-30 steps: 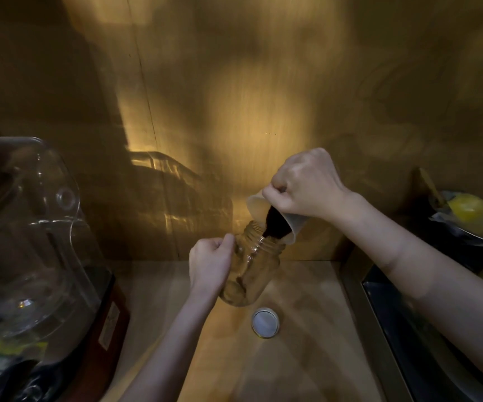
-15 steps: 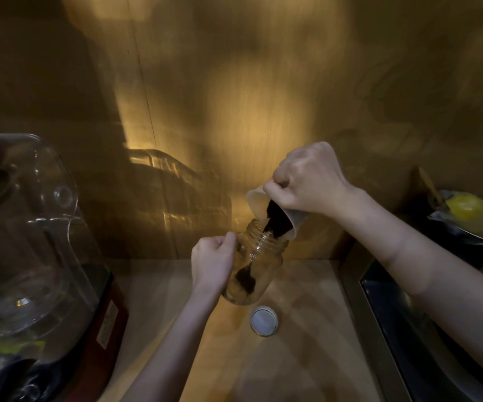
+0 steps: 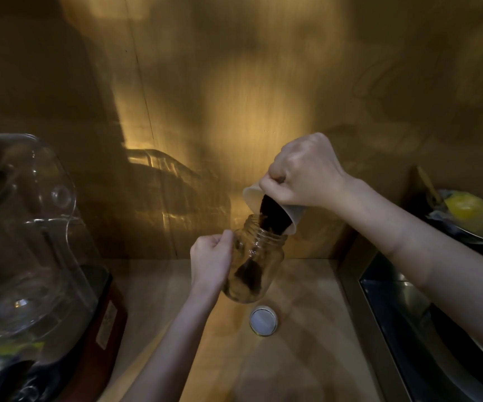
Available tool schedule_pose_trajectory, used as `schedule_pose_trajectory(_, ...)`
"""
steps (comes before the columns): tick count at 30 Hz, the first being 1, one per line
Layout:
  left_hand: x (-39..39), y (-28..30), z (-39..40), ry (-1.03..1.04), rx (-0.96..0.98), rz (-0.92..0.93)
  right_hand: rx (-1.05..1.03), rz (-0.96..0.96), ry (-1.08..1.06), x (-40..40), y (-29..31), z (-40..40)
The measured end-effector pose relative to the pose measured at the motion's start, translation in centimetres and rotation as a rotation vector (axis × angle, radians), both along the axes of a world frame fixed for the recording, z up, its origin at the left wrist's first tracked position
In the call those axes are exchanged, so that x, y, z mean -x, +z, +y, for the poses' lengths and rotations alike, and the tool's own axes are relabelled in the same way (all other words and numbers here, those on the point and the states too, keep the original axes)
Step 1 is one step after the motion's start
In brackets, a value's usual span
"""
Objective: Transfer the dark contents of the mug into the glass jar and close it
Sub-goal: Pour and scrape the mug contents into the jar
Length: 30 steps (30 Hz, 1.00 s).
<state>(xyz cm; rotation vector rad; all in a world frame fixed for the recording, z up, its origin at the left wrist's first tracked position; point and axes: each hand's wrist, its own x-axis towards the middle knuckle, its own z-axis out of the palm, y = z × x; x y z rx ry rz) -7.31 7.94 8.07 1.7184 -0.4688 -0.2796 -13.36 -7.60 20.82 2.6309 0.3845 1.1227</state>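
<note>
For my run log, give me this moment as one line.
step: pouring | right hand: mug tipped over jar mouth | left hand: steadies jar | dark contents: partly in jar | lid: off, on counter

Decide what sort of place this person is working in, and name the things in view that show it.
Probably a home kitchen counter. A blender with a clear jug stands at the left, a steel sink is set into the wooden worktop at the right, and a glass jar is being filled from a mug.
</note>
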Motion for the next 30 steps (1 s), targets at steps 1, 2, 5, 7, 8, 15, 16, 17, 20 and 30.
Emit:
schedule_pose_trajectory(1, 0.01, -0.01, 0.02, 0.007, -0.003, 0.003, 0.000, -0.003, 0.006, 0.04, 0.04, -0.02)
schedule_pose_trajectory(2, 0.05, 0.02, 0.03, 0.015, -0.004, 0.005, 0.006, -0.003, 0.012, 0.07, 0.08, -0.04)
schedule_pose_trajectory(5, 0.16, 0.20, -0.06, 0.015, 0.001, 0.002, 0.009, 0.008, 0.026, 0.15, 0.01, 0.01)
schedule_pose_trajectory(7, 0.18, 0.29, -0.11, 0.029, -0.001, -0.010, 0.003, -0.003, 0.043, 0.17, -0.05, 0.04)
schedule_pose_trajectory(8, 0.18, 0.30, -0.13, 0.037, -0.002, -0.016, 0.004, -0.007, 0.051, 0.18, -0.04, 0.05)
schedule_pose_trajectory(15, 0.07, 0.15, -0.16, 0.038, 0.019, 0.000, -0.019, -0.021, 0.103, 0.13, 0.13, 0.03)
schedule_pose_trajectory(16, 0.07, 0.16, -0.19, 0.033, 0.020, 0.004, -0.025, -0.026, 0.106, 0.10, 0.14, 0.01)
schedule_pose_trajectory(17, 0.07, 0.17, -0.17, 0.033, 0.021, 0.006, -0.034, -0.034, 0.106, 0.09, 0.18, -0.01)
schedule_pose_trajectory(20, 0.07, 0.27, -0.19, 0.044, 0.019, 0.002, -0.044, -0.046, 0.108, 0.13, 0.36, -0.02)
schedule_pose_trajectory(30, 0.32, 0.80, -0.28, 0.038, 0.023, 0.008, -0.001, -0.074, 0.125, -0.20, 0.18, -0.14)
